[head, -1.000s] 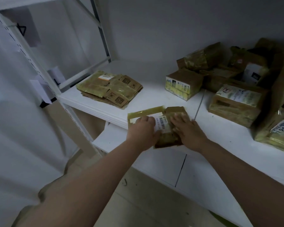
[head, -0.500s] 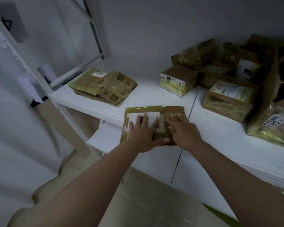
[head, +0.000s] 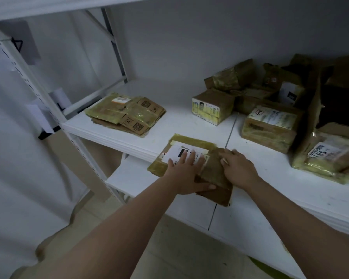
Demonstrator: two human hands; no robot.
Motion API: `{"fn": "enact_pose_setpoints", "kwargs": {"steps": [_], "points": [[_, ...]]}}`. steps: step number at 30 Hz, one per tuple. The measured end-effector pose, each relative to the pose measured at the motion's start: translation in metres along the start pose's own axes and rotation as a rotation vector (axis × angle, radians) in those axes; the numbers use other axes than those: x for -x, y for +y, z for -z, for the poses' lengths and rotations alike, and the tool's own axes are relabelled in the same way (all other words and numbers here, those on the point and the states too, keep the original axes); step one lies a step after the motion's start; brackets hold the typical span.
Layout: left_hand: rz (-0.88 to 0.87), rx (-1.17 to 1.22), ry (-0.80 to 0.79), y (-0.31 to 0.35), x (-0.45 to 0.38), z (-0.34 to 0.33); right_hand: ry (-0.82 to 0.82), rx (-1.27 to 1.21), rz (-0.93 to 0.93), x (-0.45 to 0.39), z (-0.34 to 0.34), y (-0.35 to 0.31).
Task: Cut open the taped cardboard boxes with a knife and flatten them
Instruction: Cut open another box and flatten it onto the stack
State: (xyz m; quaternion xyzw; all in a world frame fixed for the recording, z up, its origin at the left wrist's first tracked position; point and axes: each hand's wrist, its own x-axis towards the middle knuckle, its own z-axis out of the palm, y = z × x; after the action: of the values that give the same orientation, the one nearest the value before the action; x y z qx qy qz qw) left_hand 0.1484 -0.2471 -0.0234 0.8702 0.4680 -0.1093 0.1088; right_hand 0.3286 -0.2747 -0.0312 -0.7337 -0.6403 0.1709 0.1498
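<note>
A grey wall (head: 189, 37) is closing the room at the back, and a white metal rack with an upright post (head: 28, 81) is standing at the left. Its white shelf (head: 280, 178) is carrying everything; a seam is running through the boards near the middle. Below it, a lower shelf (head: 129, 176) is showing, and a pale floor (head: 169, 248).

At the right, a heap of taped boxes (head: 270, 125) is lying close together, reaching the picture's edge, where the dark ones are hard to make out. At the left, a stack of flattened boxes (head: 127, 115) is lying near the shelf's front edge. Between them the shelf is offering open room.

The flattened box (head: 191, 146) is lying at the front edge, partly hanging over it. The left hand (head: 186, 174) is pressing on its white label with straight fingers, the grip open. The right hand (head: 238, 168) is resting flat on the brown flap beside it, fingers also straight. No knife is visible to me.
</note>
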Motion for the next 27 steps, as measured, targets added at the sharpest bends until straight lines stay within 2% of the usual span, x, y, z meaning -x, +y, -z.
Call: {"fn": "enact_pose_setpoints", "kwargs": {"steps": [3,5,8,11,16,20,23,27], "points": [[0.003,0.044,0.004,-0.001,-0.003,0.004,-0.043,0.003,0.060,0.000,-0.007,0.009],[0.044,0.103,0.127,-0.005,-0.002,0.005,-0.048,-0.016,0.065,0.002,-0.008,0.010],[0.327,0.100,0.344,-0.020,0.003,0.000,-0.045,0.010,0.091,0.008,-0.012,0.011],[0.549,0.271,0.345,-0.035,0.008,-0.006,-0.037,0.026,0.091,0.011,-0.015,0.011],[0.575,0.368,0.385,-0.039,0.013,-0.002,-0.009,-0.002,0.077,0.012,-0.013,0.004],[0.613,0.567,0.375,-0.050,0.017,0.012,0.083,-0.030,0.020,0.007,-0.017,-0.005],[0.597,0.671,0.464,-0.064,0.020,0.014,0.139,-0.139,-0.049,0.001,-0.019,-0.018],[0.548,0.640,0.556,-0.087,0.019,0.021,0.200,-0.236,-0.059,-0.013,-0.021,-0.043]]}}
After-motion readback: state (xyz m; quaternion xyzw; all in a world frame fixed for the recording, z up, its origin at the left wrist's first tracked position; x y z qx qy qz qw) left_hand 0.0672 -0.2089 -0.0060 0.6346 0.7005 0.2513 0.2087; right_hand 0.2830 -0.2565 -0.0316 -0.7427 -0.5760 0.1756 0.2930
